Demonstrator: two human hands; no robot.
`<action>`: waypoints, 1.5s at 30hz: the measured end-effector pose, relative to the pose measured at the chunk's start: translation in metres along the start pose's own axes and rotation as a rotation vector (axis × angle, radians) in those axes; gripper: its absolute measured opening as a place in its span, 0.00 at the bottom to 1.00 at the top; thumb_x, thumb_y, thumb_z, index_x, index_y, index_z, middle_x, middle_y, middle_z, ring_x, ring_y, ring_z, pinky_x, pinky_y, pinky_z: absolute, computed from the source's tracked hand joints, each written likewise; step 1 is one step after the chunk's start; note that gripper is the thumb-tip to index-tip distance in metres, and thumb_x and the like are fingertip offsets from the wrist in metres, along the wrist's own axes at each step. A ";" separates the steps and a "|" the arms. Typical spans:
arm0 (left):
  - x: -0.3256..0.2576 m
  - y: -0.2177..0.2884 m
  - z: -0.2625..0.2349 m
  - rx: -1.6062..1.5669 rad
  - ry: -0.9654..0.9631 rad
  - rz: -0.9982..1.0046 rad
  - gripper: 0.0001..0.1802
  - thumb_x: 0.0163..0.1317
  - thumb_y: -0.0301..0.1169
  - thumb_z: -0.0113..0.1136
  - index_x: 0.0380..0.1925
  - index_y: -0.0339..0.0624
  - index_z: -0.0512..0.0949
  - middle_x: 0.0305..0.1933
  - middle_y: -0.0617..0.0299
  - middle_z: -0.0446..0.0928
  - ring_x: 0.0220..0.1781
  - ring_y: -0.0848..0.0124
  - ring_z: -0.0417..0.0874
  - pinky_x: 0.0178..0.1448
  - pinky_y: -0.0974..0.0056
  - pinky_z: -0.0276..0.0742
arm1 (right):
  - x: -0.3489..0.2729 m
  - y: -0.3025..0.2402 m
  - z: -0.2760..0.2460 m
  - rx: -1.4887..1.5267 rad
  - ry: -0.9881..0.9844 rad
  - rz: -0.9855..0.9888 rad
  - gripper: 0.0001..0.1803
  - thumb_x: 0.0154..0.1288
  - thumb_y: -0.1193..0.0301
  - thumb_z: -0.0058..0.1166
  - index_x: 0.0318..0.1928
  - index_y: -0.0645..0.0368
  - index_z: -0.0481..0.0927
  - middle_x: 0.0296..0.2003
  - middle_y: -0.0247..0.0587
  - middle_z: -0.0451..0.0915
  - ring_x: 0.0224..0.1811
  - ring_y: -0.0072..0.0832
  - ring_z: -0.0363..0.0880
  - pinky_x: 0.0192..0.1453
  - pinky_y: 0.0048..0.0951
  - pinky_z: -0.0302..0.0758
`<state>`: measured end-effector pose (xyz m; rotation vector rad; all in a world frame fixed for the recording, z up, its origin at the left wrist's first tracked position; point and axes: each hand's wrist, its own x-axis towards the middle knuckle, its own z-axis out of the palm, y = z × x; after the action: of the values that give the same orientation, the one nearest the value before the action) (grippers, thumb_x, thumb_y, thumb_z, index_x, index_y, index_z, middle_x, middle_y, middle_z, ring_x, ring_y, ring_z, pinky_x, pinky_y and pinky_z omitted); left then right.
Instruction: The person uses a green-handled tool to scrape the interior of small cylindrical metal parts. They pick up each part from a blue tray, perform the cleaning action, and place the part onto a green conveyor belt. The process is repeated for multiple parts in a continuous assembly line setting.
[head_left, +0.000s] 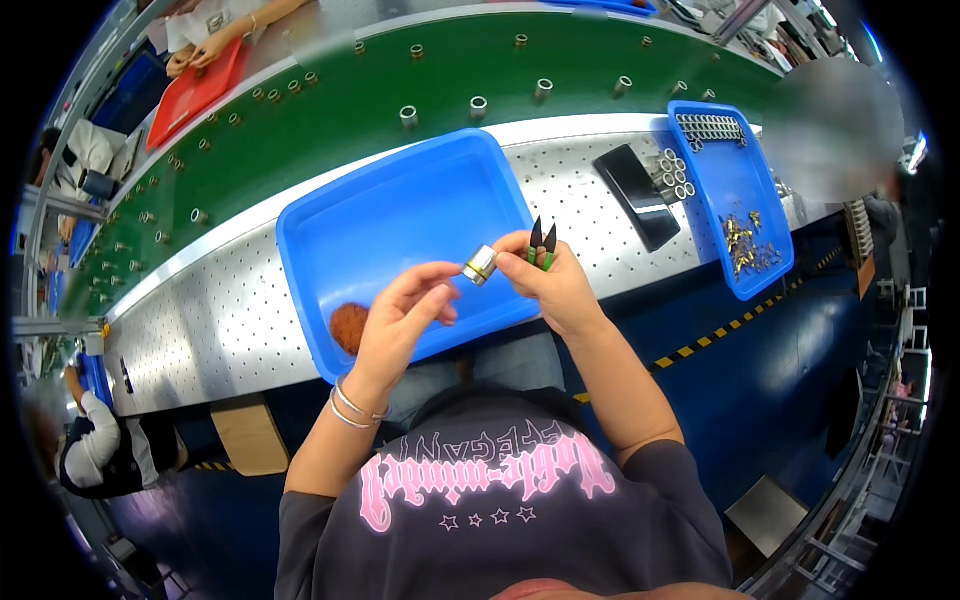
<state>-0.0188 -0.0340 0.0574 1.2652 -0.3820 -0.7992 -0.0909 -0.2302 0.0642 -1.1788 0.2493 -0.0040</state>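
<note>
A short shiny metal cylinder (480,265) with a yellowish band near its lower end is tilted over the large blue tray (400,190). My right hand (556,284) pinches the cylinder between thumb and fingers. That same hand also keeps green-handled snips (542,248) in its grip, their two dark tips pointing up and apart. On the other side, my left hand (405,310) has its fingers loosely bent and apart, the index fingertip close to the cylinder; whether it touches is unclear. A round reddish-brown pad (349,327) lies in the tray beside my left wrist.
A green conveyor belt (330,130) carrying several metal rings curves behind the perforated metal bench (200,320). To the right are a black box (637,198), stacked metal tubes (672,175) and a blue tray (708,215) holding rings and small brass-coloured pieces. A co-worker's hands (205,52) are across the belt.
</note>
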 end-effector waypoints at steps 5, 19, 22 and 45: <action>-0.001 0.010 0.013 -0.164 -0.130 -0.053 0.27 0.64 0.30 0.52 0.62 0.34 0.62 0.50 0.55 0.73 0.46 0.69 0.78 0.51 0.67 0.74 | -0.005 0.002 0.008 -0.167 -0.080 -0.103 0.08 0.64 0.70 0.54 0.36 0.62 0.77 0.28 0.26 0.74 0.29 0.11 0.65 0.33 0.17 0.63; -0.009 0.005 0.006 -0.182 0.067 0.055 0.25 0.58 0.23 0.58 0.56 0.37 0.64 0.46 0.53 0.74 0.48 0.70 0.77 0.52 0.67 0.74 | -0.009 -0.005 0.031 -0.574 -0.064 -0.327 0.05 0.59 0.76 0.55 0.36 0.64 0.77 0.27 0.34 0.75 0.25 0.18 0.67 0.29 0.21 0.64; -0.008 -0.011 0.008 0.053 0.157 0.338 0.24 0.54 0.19 0.61 0.51 0.38 0.64 0.46 0.54 0.72 0.49 0.70 0.76 0.52 0.67 0.74 | -0.007 0.003 0.031 -0.605 -0.045 -0.330 0.05 0.59 0.77 0.55 0.36 0.64 0.77 0.27 0.34 0.75 0.25 0.18 0.66 0.28 0.21 0.64; -0.015 -0.009 -0.005 -0.161 0.062 0.057 0.24 0.56 0.20 0.60 0.54 0.33 0.69 0.48 0.58 0.74 0.49 0.72 0.76 0.54 0.68 0.73 | -0.003 0.004 0.057 -0.815 -0.039 -0.646 0.05 0.55 0.77 0.57 0.34 0.59 0.78 0.29 0.39 0.77 0.27 0.27 0.75 0.29 0.23 0.71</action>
<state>-0.0286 -0.0203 0.0498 1.1214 -0.2972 -0.7259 -0.0827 -0.1760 0.0818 -2.0267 -0.2023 -0.4832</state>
